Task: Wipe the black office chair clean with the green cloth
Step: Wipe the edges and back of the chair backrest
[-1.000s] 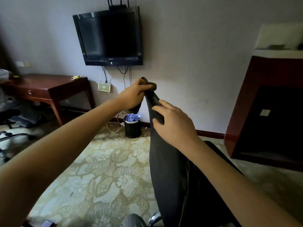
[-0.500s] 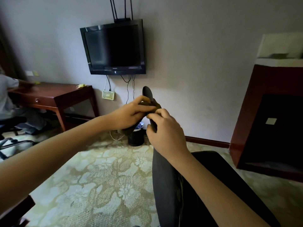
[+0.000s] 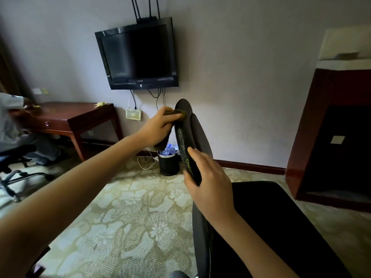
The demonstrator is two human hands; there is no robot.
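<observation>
- Broadly, the patterned carpet (image 3: 124,227) gives the most room: it runs bare from the left side of the black office chair (image 3: 271,227) out to the wooden desk and back to the skirting along the wall.
- That chair fills the lower right. Its backrest (image 3: 200,137) shows edge-on, the long axis rising from the bottom of the view up and away, with the rounded top pointing at the wall. The seat lies to the right of the backrest.
- A dark red cabinet (image 3: 331,137) stands against the right side of the room, with a strip of carpet between its base and the seat's far edge.
- A television (image 3: 138,57) hangs on the wall, above and left of the backrest's top.
- The wooden desk (image 3: 70,117) sits by the left wall, its near leg well apart from the chair.
- A black wastebasket (image 3: 168,164) stands near the wall, just left of the backrest's rim in this view.
- The right hand (image 3: 210,189) grasps the backrest's near rim at mid height, fingers curled round the edge.
- The left hand (image 3: 158,127) is higher, its fingers clenched on the cloth.
- The green cloth (image 3: 177,113) is pressed over the rim near the backrest's top.
</observation>
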